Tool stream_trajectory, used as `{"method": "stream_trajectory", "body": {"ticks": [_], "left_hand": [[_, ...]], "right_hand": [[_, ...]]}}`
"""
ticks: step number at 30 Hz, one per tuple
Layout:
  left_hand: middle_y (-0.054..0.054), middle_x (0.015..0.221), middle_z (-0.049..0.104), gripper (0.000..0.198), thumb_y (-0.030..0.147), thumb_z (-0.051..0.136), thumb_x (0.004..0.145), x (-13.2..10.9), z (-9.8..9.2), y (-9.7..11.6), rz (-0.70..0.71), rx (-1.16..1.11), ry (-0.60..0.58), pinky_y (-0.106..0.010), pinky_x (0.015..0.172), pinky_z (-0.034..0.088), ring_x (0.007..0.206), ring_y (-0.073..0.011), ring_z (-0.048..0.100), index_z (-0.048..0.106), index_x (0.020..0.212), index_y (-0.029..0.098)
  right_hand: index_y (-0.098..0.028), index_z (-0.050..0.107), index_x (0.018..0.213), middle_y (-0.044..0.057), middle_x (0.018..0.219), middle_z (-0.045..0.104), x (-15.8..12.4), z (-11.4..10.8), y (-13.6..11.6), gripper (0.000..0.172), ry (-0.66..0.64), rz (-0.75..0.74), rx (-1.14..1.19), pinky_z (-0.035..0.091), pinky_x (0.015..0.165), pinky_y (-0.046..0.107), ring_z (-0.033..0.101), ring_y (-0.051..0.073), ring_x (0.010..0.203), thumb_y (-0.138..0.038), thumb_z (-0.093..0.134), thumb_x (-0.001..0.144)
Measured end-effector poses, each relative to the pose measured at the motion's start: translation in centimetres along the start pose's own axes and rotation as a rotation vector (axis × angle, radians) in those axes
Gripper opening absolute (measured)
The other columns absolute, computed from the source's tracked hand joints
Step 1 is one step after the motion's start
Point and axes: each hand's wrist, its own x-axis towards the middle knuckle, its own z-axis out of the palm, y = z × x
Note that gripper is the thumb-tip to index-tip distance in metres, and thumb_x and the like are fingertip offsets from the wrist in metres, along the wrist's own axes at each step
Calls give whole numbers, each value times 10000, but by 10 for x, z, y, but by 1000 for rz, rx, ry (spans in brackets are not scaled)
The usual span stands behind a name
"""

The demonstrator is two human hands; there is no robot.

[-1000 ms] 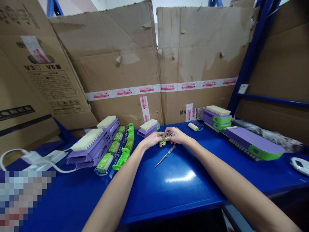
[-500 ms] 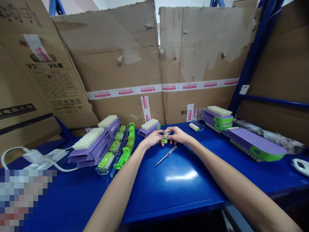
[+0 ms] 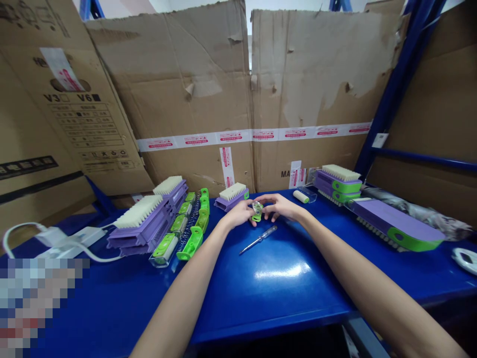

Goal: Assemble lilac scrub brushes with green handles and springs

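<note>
A small green plastic part (image 3: 257,218) with a silvery coiled metal spring (image 3: 257,207) on it is between my two hands, just above the table. My left hand (image 3: 239,215) pinches it from the left, its fingertips partly hidden behind the spring. From the right, my right hand (image 3: 282,207) curls round the spring, index finger along its top and the other fingers bent below. A screwdriver (image 3: 258,240) with a clear handle lies on the table just below. Behind the left hand sits a purple brush (image 3: 231,197) with cream bristles facing up.
Purple brush parts (image 3: 138,228) stand stacked at left, beside rows of green end pieces (image 3: 192,243), clear-cased parts (image 3: 165,248) and dark springs (image 3: 189,226). A power strip (image 3: 72,243) is far left. More purple-and-green brushes (image 3: 400,223) lie right. Cardboard (image 3: 194,99) walls the back.
The spring and green part have tilted, so the coil's round end now faces me more. My right hand's fingers have spread a little. The view has shifted slightly.
</note>
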Motion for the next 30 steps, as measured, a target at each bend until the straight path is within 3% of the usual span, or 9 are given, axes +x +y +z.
{"method": "stream_trajectory", "body": {"ticks": [3, 9, 16, 25, 30], "left_hand": [[-28, 679, 647, 93, 107, 558, 757, 0, 0, -1, 6, -5, -15, -176, 445, 419, 437, -92, 597, 563, 850, 96], [-30, 657, 646, 211, 102, 573, 760, 7, 0, -13, 0, -33, -15, -205, 488, 475, 476, -114, 617, 536, 967, 92], [-36, 667, 654, 275, 198, 653, 763, 9, -2, -17, 2, -68, -42, -204, 488, 477, 479, -109, 617, 539, 989, 91], [-14, 675, 671, 325, 53, 569, 733, 3, -6, -9, -2, -25, -110, -200, 550, 475, 512, -108, 641, 523, 1052, 99], [-15, 658, 675, 431, 6, 496, 698, 5, -3, -10, -38, 38, -67, -221, 576, 473, 500, -116, 634, 501, 1121, 85]], "right_hand": [[-207, 607, 1135, 50, 1034, 659, 3, -1, 4, 505, -11, -23, -58, 479, 443, 169, 595, 86, 597, -154, 642, 635], [-151, 645, 1042, -14, 655, 618, 8, 6, 7, 401, 21, -17, -187, 456, 421, 162, 556, 93, 557, -198, 671, 645], [-140, 669, 919, 0, 651, 635, 10, 7, 9, 285, 59, -22, -183, 435, 390, 154, 551, 88, 530, -224, 680, 648], [-144, 615, 809, -19, 599, 598, 11, 12, 11, 189, 117, -48, -175, 402, 377, 147, 554, 88, 500, -216, 663, 641], [-139, 595, 741, -40, 541, 561, 14, 10, 16, 132, 143, -106, -243, 365, 395, 149, 512, 72, 450, -216, 642, 645]]}}
